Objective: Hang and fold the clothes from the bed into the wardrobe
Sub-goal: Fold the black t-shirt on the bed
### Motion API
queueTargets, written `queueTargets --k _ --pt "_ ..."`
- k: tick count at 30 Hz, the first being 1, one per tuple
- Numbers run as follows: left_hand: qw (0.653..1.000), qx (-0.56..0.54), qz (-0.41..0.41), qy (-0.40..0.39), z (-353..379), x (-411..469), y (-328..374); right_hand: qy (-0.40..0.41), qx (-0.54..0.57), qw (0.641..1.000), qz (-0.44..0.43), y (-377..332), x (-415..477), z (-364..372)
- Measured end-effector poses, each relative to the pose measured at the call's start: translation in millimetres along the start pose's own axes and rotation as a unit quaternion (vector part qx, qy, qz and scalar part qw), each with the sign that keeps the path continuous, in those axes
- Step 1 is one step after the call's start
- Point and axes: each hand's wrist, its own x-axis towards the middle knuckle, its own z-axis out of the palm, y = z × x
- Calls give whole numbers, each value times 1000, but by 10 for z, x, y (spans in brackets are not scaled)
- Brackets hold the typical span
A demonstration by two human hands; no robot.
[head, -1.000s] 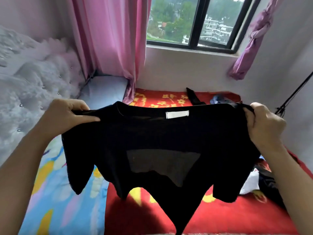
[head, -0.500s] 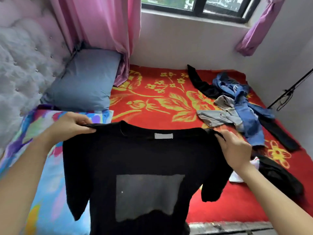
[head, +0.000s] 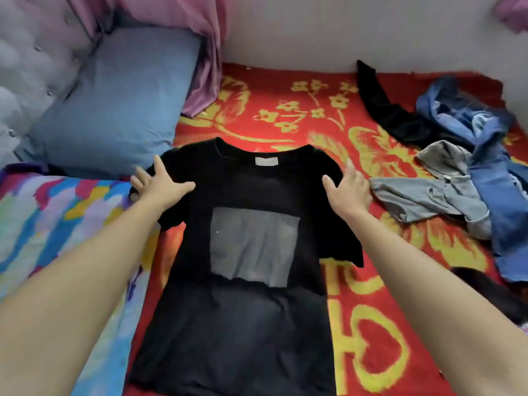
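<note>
Entry: the black short-sleeved T-shirt with a grey square panel (head: 251, 252) lies flat on the red blanket with yellow flower pattern (head: 371, 324), in the centre of the frame, neck toward the top and hem toward the bottom edge. A white neck label (head: 266, 161) faces up.

Left hand (head: 160, 184): fingers spread, palm flat on the shirt's left shoulder, grip open, pinching nothing. Right hand (head: 347, 192): also flat and open, on the right shoulder edge. We cannot tell how hard either one presses.

We judge the step in hand to be smoothing the shirt before folding. To do it well:
- sweep both palms outward and down from the shoulders, so the creases we see in the grey panel run out toward the hem;
- pull the left sleeve straight; it sits half on the multicoloured patterned quilt (head: 57, 224) at left, where the surface may be uneven;
- square the hem near the bottom of the frame before the first fold;
- fold the sleeves inward along lines level with the collar.

Remaining garments: a grey crumpled garment (head: 428, 192), blue denim clothing (head: 491, 172) and a black garment (head: 383, 110) lie at upper right, well apart from the shirt. A light blue pillow (head: 114, 110) sits upper left. The wardrobe is not in view.
</note>
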Motion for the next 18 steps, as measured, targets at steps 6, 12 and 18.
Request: queueTargets --k 6,12,18 --pt "974 111 -98 -173 1562 -684 -1324 -215 -71 968 110 1239 -1112 1289" --pt "954 117 -201 -191 2033 -1271 -2387 -265 -70 929 250 1873 -2251 1802" --pt "954 144 -204 -167 2093 -1469 -2864 -198 -44 909 364 1966 -2632 1961"
